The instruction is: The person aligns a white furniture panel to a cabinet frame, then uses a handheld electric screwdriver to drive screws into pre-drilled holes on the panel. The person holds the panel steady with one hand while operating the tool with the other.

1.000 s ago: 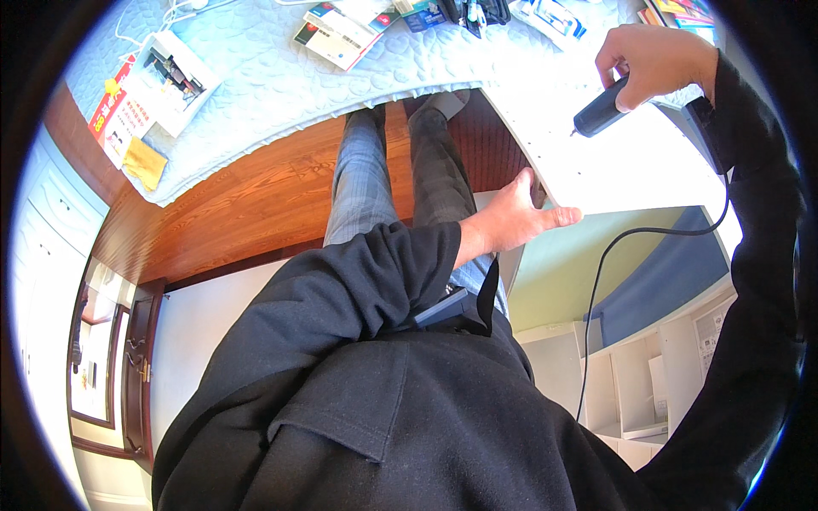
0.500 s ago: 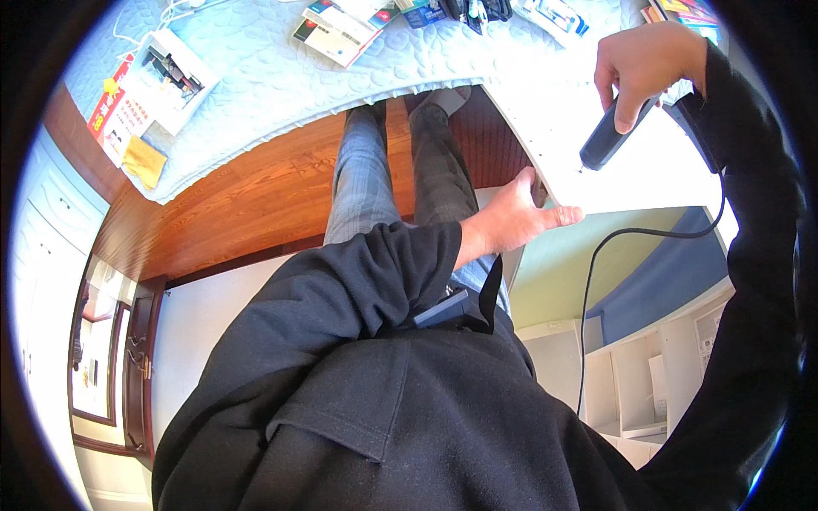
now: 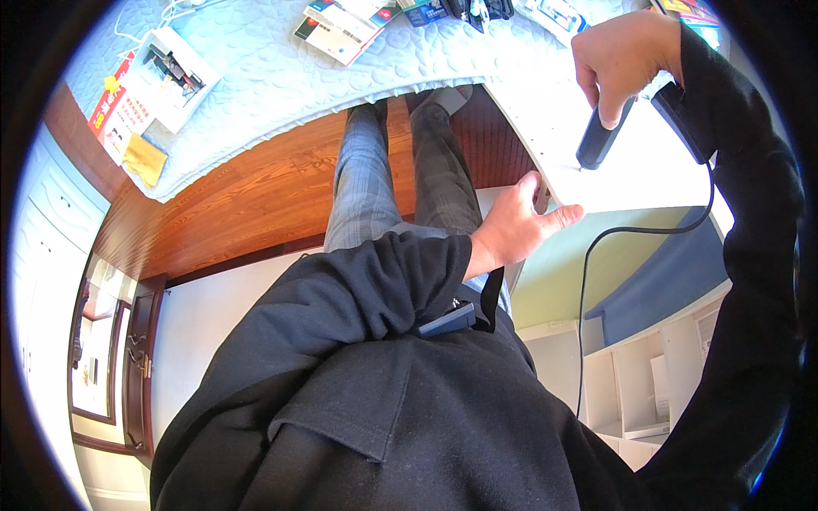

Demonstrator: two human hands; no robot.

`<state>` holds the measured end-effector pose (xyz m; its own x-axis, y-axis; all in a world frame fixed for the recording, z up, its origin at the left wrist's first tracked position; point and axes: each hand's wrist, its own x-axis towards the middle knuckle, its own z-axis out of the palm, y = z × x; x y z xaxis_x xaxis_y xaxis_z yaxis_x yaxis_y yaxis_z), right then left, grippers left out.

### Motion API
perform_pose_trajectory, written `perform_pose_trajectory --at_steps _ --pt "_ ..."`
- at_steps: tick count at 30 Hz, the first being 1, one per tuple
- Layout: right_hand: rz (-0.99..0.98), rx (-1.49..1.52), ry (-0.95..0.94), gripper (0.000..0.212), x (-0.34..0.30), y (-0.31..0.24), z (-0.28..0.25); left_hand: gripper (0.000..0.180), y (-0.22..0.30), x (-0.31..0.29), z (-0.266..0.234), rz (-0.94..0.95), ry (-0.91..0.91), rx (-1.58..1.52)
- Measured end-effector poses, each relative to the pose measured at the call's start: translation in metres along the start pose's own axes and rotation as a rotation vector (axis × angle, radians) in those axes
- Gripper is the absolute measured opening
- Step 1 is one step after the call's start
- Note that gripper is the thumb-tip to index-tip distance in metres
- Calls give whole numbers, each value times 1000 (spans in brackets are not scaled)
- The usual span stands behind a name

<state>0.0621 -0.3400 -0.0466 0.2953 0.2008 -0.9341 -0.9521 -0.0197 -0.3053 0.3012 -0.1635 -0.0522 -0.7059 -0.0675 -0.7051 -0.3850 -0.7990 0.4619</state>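
Observation:
A white board lies at the upper right, its near corner held by my left hand. The left thumb stretches along the near edge while the other fingers go round the corner, partly hidden. In my right hand is a dark, rounded handheld tool, which looks like an electric screwdriver. Its lower end stands over the board close to the corner, slightly tilted; the tip is hard to make out against the bright surface. My right fingers wrap round the tool's upper part.
A black cable hangs from my right wrist toward my body. A bed with a light blue quilted cover carries a white open box, several packages and a yellow cloth. White shelving stands at the lower right.
My right hand has shifted left, bringing the tool more upright while its lower end stays near the same spot. The left hand has barely moved at the board's corner.

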Motion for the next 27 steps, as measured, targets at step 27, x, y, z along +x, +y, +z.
perform_pose_trajectory --at_steps 27 --pt "26 91 -126 40 -2 5 0 70 -13 -5 11 71 109 24"
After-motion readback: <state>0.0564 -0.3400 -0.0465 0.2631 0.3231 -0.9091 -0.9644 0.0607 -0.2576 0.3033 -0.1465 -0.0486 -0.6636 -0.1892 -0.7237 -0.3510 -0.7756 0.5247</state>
